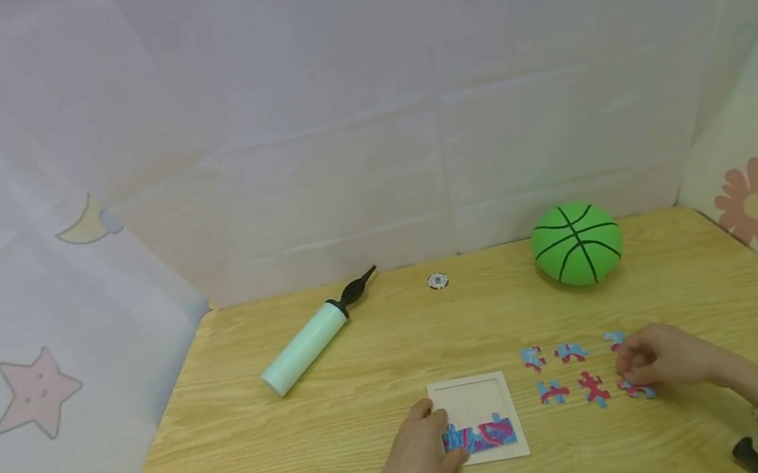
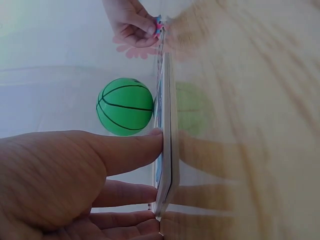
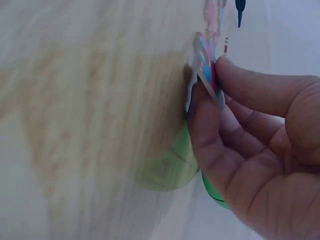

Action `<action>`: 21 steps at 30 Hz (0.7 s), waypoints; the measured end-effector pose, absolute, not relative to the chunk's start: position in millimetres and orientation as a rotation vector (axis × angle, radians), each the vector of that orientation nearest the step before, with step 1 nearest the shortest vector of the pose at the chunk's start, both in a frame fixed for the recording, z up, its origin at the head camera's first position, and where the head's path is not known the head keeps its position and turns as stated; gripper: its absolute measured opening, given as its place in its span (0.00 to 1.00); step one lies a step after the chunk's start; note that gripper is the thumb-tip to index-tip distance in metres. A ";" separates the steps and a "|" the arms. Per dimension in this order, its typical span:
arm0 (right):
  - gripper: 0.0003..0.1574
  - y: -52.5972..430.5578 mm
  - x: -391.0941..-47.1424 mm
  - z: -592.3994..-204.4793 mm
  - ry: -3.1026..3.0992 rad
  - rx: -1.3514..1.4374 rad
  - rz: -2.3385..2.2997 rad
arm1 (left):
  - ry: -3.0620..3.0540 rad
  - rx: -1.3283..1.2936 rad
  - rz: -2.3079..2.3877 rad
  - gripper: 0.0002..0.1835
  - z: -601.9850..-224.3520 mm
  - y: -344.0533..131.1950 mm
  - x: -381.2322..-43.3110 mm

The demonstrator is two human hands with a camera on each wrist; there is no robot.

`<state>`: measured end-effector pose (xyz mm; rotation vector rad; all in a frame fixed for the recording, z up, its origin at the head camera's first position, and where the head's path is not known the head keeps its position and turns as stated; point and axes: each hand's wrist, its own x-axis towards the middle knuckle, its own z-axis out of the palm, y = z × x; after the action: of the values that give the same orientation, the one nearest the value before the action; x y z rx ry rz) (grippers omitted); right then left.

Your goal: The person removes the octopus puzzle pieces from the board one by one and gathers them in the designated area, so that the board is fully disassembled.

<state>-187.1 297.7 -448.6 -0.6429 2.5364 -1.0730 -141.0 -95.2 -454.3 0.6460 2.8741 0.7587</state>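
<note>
My left hand (image 1: pixel 417 454) rests on the left side of a white puzzle tray (image 1: pixel 515 415). Its thumb lies straight over the lower left corner, and the other fingers touch the left edge. A row of joined blue, purple and pink pieces (image 1: pixel 490 435) fills the tray's lower part. Over to the right, my right hand (image 1: pixel 663 360) pinches a blue and pink puzzle piece (image 3: pixel 207 70) between thumb and index finger, close over the table. Left of that hand lie loose pieces, among them a red one (image 1: pixel 593 387) and a blue and pink one (image 1: pixel 553 392).
A green ball (image 1: pixel 577 245) with black lines sits at the back right of the wooden table (image 1: pixel 237 464). A mint hand pump (image 1: pixel 307 346) with a black nozzle lies back left. Near the back edge is a small round chip (image 1: pixel 438 281). Pale printed cloth (image 1: pixel 334 151) hangs behind.
</note>
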 end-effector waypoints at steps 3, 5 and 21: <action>0.04 298.2 -184.1 -447.6 2.574 -0.581 -1.032 | 2.874 0.652 0.764 0.22 -453.7 -95.4 -140.3; 0.04 297.4 -183.1 -447.2 2.615 -0.585 -1.000 | 2.875 0.657 0.765 0.22 -453.5 -95.4 -140.1; 0.06 287.4 -180.2 -450.1 2.779 -0.620 -0.844 | 2.887 0.703 0.763 0.21 -453.5 -96.5 -140.4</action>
<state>-180.2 287.4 -450.1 -0.6202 2.7786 -0.8441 -140.4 -96.5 -453.5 0.7030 2.8872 0.7626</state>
